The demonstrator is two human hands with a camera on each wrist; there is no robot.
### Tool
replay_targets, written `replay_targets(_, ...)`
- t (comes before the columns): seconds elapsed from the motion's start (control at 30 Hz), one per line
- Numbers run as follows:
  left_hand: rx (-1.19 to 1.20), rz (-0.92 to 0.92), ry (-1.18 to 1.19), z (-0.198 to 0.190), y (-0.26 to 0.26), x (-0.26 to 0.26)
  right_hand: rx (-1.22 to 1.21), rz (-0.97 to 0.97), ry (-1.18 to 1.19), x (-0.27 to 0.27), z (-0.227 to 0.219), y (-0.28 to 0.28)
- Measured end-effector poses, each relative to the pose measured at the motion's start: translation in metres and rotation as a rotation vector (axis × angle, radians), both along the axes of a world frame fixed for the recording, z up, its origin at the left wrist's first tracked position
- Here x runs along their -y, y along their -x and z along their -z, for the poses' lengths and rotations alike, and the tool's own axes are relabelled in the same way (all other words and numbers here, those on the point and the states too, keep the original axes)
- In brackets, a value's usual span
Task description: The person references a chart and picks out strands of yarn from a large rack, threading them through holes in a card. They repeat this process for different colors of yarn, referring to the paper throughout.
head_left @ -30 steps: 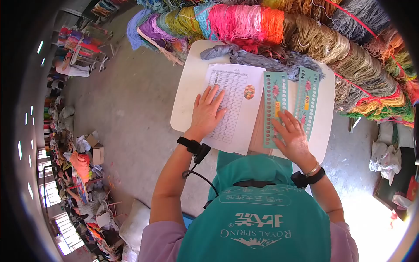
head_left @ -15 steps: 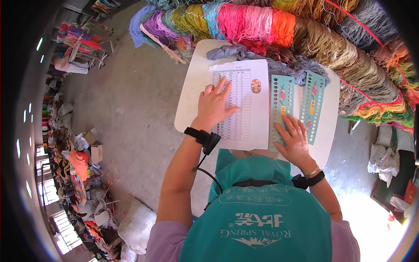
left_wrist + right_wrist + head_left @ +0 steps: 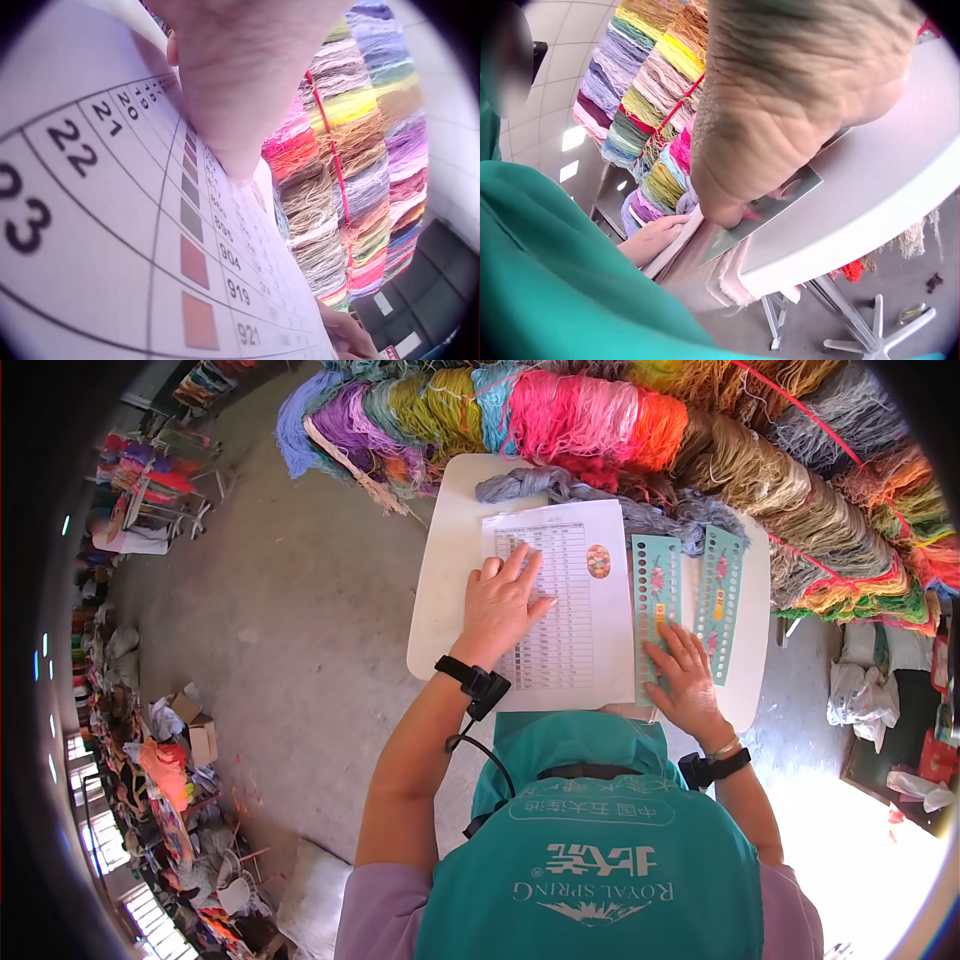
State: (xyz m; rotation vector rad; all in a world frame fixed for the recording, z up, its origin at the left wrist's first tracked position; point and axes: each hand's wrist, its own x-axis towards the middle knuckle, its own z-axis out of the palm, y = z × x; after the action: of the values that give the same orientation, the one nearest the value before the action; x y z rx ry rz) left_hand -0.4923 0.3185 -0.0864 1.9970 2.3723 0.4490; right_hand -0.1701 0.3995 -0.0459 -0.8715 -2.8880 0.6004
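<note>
A printed chart sheet (image 3: 575,630) with rows of numbers and a small round coloured picture lies on a white table. My left hand (image 3: 500,605) rests on its left half, fingers spread and pointing toward the upper rows. Small colour swatches (image 3: 196,259) beside printed numbers show close up in the left wrist view. To the right of the sheet lie two green thread cards with holes along their edges, a nearer one (image 3: 655,575) and a farther one (image 3: 718,605). My right hand (image 3: 690,685) rests on their lower part, fingers loosely bent, palm down.
Grey-blue yarn (image 3: 545,484) lies along the back of the white table (image 3: 440,590). Beyond it hangs a long row of coloured yarn skeins (image 3: 575,410). White bags (image 3: 865,690) stand at the right. At the lower left are a cardboard box (image 3: 200,735) and piled materials.
My left hand has moved rightward on the sheet, its fingers now over the printed columns. The sheet sits straighter and farther right. My right hand stays over the cards with its fingers slightly more bent.
</note>
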Motion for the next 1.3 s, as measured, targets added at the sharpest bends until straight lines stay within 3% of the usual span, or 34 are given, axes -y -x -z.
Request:
replay_targets(1.03, -0.014, 0.1, -0.013, 0.006, 0.006, -0.019, 0.113, 0.075, -0.061, -0.003, -0.01, 0.013)
replay_targets(1.13, -0.018, 0.124, -0.173, 0.01, 0.008, -0.043, 0.092, 0.043, -0.13, -0.022, -0.001, 0.009)
replay_targets(1.17, -0.005, 0.103, -0.107, 0.022, 0.008, -0.015, 0.09, 0.013, -0.106, -0.008, 0.014, 0.005)
replay_targets(1.23, -0.033, 0.117, -0.205, 0.017, 0.009, -0.059, 0.091, 0.011, -0.21, -0.045, 0.005, 0.002)
replay_targets(1.3, -0.018, 0.087, -0.125, 0.015, 0.016, -0.05, 0.034, -0.048, -0.121, -0.051, 0.002, 0.01)
